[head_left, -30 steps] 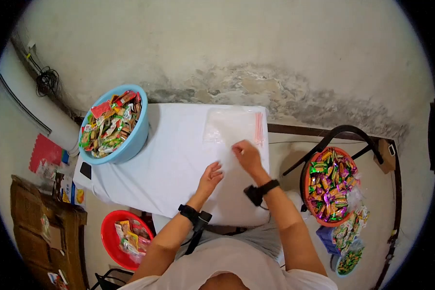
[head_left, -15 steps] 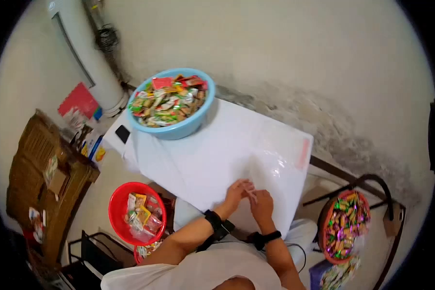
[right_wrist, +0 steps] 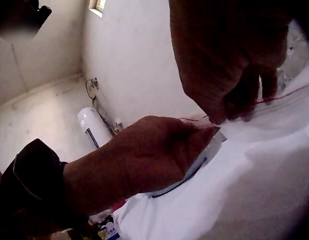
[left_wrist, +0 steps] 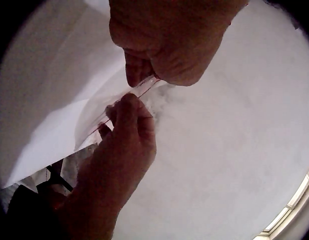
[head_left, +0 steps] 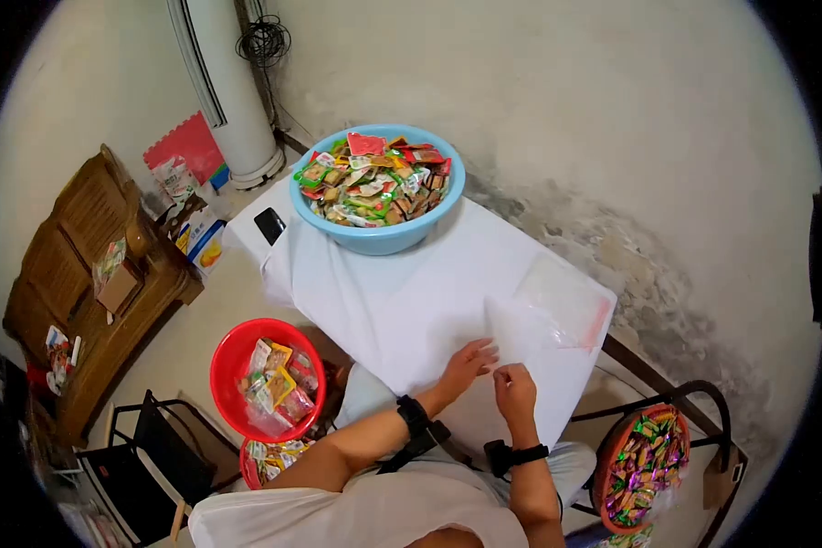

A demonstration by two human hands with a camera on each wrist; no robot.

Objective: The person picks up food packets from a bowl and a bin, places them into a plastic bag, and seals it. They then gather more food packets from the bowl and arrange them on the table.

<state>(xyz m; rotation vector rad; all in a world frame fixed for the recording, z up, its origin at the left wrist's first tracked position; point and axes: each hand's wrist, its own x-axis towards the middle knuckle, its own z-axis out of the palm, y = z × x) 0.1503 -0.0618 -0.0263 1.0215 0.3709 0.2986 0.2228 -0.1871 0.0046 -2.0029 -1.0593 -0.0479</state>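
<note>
A clear plastic zip bag (left_wrist: 92,120) with a red line along its mouth is between my hands, over the white-covered table (head_left: 365,301). My left hand (head_left: 467,367) pinches the bag's mouth edge between thumb and fingers. Close beside it, my right hand (head_left: 517,393) pinches the same edge with curled fingers. In the right wrist view, the bag (right_wrist: 274,122) hangs away from the fingertips in a thin, see-through fold. Just beyond the hands, a flat stack of clear bags (head_left: 557,297) with red edges lies on the cloth.
A blue basin (head_left: 374,239) full of wrapped snacks stands at the table's back left, beside a black phone (head_left: 269,225). A red basin (head_left: 224,384) with packets is at lower left. An orange basin (head_left: 607,475) of shiny wrapped sweets sits on a chair at right.
The head view has swung left. My hands, apart near the bag stack at first, have come together nearer my body, with a single bag's edge between them.
</note>
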